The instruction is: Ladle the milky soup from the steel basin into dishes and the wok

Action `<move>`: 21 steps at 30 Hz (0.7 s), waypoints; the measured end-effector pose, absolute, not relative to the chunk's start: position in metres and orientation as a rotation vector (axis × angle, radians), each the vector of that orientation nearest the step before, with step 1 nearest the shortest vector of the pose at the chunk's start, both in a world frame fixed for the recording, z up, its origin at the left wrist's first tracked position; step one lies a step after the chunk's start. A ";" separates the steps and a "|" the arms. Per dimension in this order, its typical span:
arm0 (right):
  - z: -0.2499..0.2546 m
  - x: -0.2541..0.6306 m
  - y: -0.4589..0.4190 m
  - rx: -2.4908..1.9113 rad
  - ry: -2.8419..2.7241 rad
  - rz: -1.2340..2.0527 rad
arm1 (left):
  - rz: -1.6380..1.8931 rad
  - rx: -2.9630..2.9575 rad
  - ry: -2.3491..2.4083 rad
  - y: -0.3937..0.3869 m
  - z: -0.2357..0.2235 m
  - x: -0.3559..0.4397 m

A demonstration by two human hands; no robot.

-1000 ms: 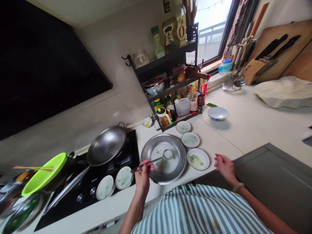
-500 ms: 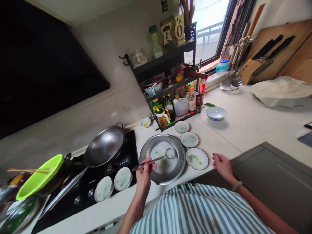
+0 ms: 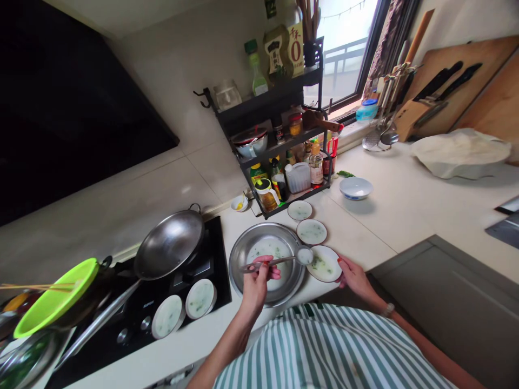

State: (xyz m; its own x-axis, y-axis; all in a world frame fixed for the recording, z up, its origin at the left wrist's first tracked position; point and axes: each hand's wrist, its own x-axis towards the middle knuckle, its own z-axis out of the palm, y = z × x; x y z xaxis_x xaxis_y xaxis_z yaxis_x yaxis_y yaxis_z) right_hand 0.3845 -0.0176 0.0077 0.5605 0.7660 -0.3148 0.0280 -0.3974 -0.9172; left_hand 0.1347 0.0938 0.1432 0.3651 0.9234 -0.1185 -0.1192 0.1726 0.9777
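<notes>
My left hand (image 3: 260, 278) is closed round the handle of a metal ladle (image 3: 304, 256). The ladle's head, with pale liquid in it, hangs between a wide steel basin (image 3: 238, 263) and the nearest bowl. In the basin lies whitish soup (image 3: 263, 247) with green bits. My right hand (image 3: 353, 276) pinches the right rim of that nearest bowl (image 3: 324, 263), which holds soup with green pieces. Behind it two more filled bowls, a middle one (image 3: 312, 232) and a smaller one (image 3: 300, 210), stand in a row on the counter.
To the left, a wok (image 3: 170, 246) rests on the black stove (image 3: 217, 237), near two filled bowls (image 3: 201, 299). A lime-green basin (image 3: 57, 297) sits further left. The spice rack (image 3: 279, 143) rises behind the steel basin. A blue-white bowl (image 3: 356, 188) stands on the right counter.
My left hand has carried the ladle rightward, from over the steel basin to the nearest bowl's edge. My right hand has come left and taken hold of that bowl's rim.
</notes>
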 end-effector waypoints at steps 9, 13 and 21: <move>0.000 0.383 -0.015 -1.797 -0.679 0.938 | 0.761 1.533 0.672 0.088 0.133 0.155; 0.004 0.381 -0.015 -1.807 -0.669 0.932 | 0.726 1.927 0.503 0.086 0.139 0.152; 0.014 0.378 -0.015 -1.819 -0.639 0.924 | 0.600 2.028 0.380 0.080 0.149 0.149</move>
